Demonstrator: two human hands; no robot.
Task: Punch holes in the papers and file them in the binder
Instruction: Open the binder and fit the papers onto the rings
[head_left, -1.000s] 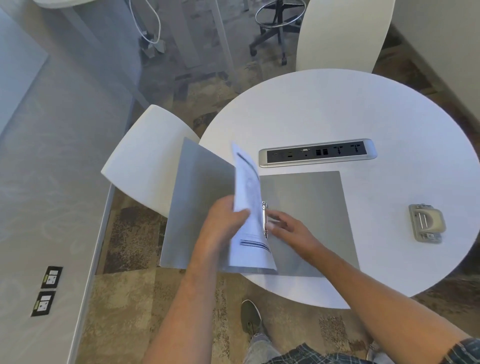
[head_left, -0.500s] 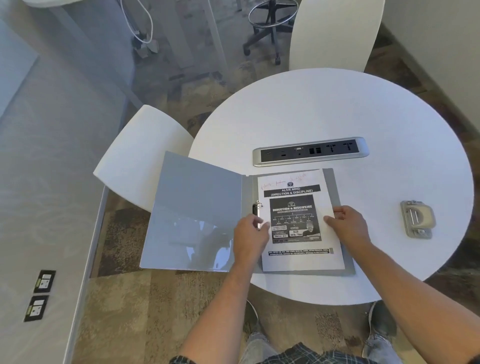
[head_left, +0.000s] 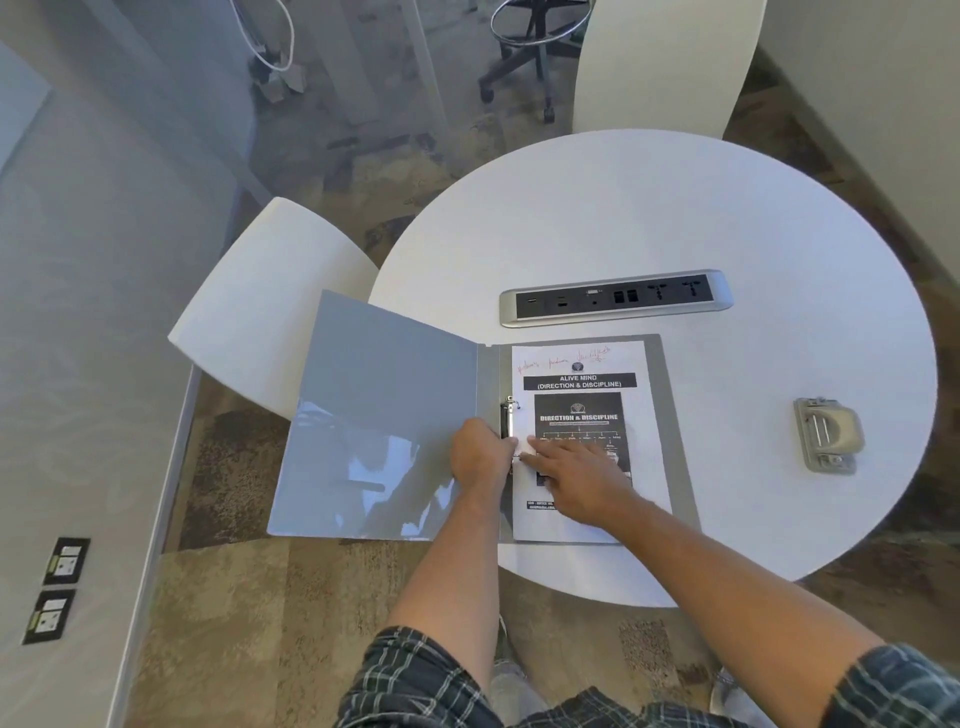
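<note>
A grey binder (head_left: 384, 415) lies open at the near left of the round white table (head_left: 727, 218), its left cover reaching past the table edge. A printed paper (head_left: 582, 374) lies flat on the binder's right half, its left edge at the metal rings (head_left: 508, 413). My left hand (head_left: 480, 460) has its fingers curled around the lower part of the ring mechanism. My right hand (head_left: 576, 478) rests on the paper with its fingers stretched left, fingertips at the paper's edge beside the lower ring. A grey hole punch (head_left: 826, 434) sits apart on the right.
A silver power socket strip (head_left: 615, 298) is set into the table just beyond the binder. White chairs stand at the left (head_left: 270, 301) and at the far side (head_left: 665, 67). An office chair base (head_left: 530, 57) stands on the carpet farther back.
The paper swung down from upright onto the binder's right half. My right hand has since moved from the paper's right edge to the rings; my left hand stays at the rings.
</note>
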